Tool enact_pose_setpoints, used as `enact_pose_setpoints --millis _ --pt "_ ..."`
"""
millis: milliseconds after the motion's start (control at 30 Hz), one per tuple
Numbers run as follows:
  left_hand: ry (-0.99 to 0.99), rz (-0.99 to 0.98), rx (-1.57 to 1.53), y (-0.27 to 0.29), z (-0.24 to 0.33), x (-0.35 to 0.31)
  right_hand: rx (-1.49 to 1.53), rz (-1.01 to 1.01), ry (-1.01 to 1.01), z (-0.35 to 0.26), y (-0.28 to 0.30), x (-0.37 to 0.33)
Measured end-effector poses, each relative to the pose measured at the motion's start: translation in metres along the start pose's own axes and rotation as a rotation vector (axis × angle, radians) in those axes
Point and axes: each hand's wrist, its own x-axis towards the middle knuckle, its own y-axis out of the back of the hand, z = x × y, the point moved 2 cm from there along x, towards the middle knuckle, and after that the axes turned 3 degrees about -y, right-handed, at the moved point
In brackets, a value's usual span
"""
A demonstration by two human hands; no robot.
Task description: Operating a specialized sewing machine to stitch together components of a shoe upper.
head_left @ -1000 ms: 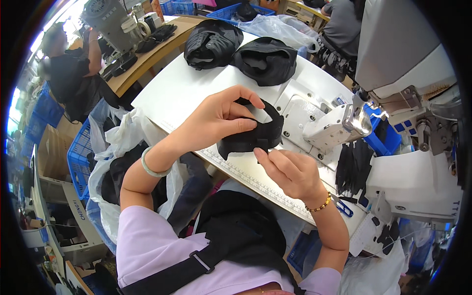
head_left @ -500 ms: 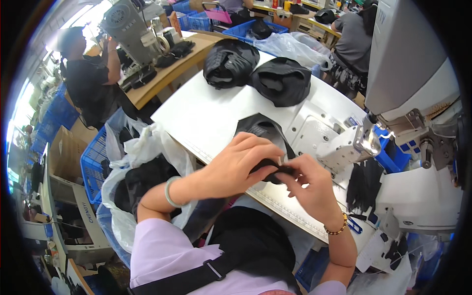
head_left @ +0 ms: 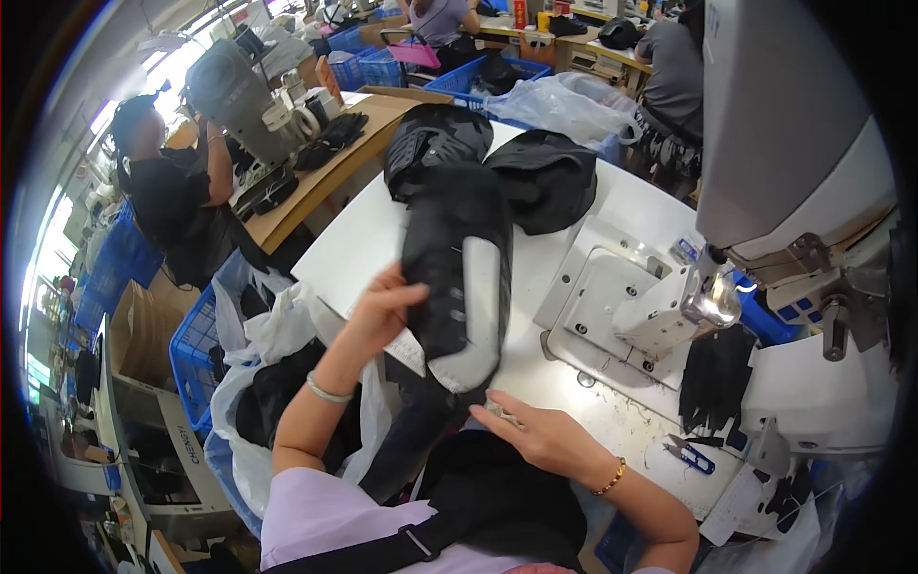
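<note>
Centrally, a long black fabric piece with a pale grey padded panel lies across the white worktable, its lower end hanging over the near edge. Left hand grips its left edge; right hand rests flat, fingers loose, beside the lower end. Nearby: white industrial sewing machine, heap of black fabric pieces, small blue thread snips.

**Figure: Clothing and ornaments of the wearer, seen from above**

The torso is covered by a pale lilac short-sleeved top, crossed diagonally by a black strap with a rectangular buckle. The forearms are bare. The left hand carries a thin, pale bangle at the wrist; the right hand carries a gold-coloured beaded bracelet. A dark garment or apron covers the lap.
</note>
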Motion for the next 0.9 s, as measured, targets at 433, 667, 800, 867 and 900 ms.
enact_pose_setpoints --millis 433,667,800,867,900 --pt "-0.986 0.316 1.437 0.043 0.045 0.181 -0.045 0.232 -0.259 0.038 0.023 -0.018" --pt "-0.641 -0.308 2.182 -0.081 -0.049 0.167 0.004 0.323 -0.261 0.039 0.031 -0.020" --pt "-0.595 -0.220 1.786 -0.075 -0.042 0.175 -0.009 0.392 -0.224 0.043 0.027 -0.022" --pt "-0.724 -0.121 1.598 -0.078 -0.022 0.170 0.016 0.453 -0.279 0.043 0.034 -0.020" --pt "-0.713 -0.062 1.462 -0.088 -0.012 0.165 0.040 0.501 -0.327 0.044 0.037 -0.021"
